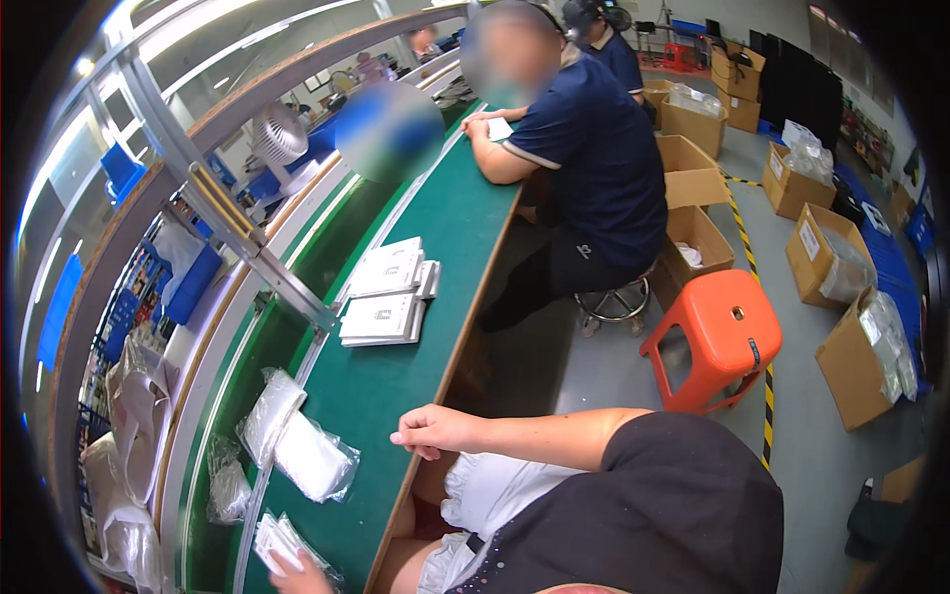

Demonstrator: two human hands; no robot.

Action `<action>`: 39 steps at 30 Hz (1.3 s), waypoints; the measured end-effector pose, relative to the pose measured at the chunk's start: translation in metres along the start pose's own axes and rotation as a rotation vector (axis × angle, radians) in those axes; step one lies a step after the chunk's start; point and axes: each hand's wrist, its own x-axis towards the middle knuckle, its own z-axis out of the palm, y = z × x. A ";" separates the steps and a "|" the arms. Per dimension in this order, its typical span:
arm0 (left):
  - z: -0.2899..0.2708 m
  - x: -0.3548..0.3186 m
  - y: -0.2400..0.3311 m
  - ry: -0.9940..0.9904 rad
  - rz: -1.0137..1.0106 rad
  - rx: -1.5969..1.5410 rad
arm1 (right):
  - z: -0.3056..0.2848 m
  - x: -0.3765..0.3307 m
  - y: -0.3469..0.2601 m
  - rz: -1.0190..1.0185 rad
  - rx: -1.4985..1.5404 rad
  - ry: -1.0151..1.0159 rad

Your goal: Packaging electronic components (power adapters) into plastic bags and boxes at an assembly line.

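At the bottom of the head view, my left hand (303, 576) grips the near end of a small bundle of flat white packets (278, 541) in clear plastic. The hand's lower part is cut off by the frame. My right hand (435, 431) hovers by the edge of the green worktable (435, 297), fingers curled in and nothing visible in them. Beyond the left hand lie a clear-bagged white pack (315, 457) and another bagged pack (272, 416), partly overlapping. Farther along the table sit stacks of flat white boxes (384, 319).
A co-worker in a dark blue shirt (604, 148) sits farther along the bench, hands on a white item. A metal frame post (287, 287) rises at the table's far side. An orange stool (717, 327) and open cartons (831, 257) stand on the floor to the right.
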 end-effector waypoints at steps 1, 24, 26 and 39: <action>0.009 -0.003 0.003 -0.082 -0.049 0.061 | -0.002 0.002 -0.001 0.028 -0.022 -0.009; 0.021 0.074 0.003 -0.377 -0.244 -0.249 | 0.010 0.078 -0.018 0.000 -0.310 -0.011; 0.024 0.079 -0.008 -0.394 -0.238 -0.251 | 0.008 0.082 -0.021 -0.043 -0.313 -0.015; 0.025 0.116 -0.001 -0.533 -0.240 -0.123 | -0.032 0.122 -0.008 -0.268 -0.579 0.510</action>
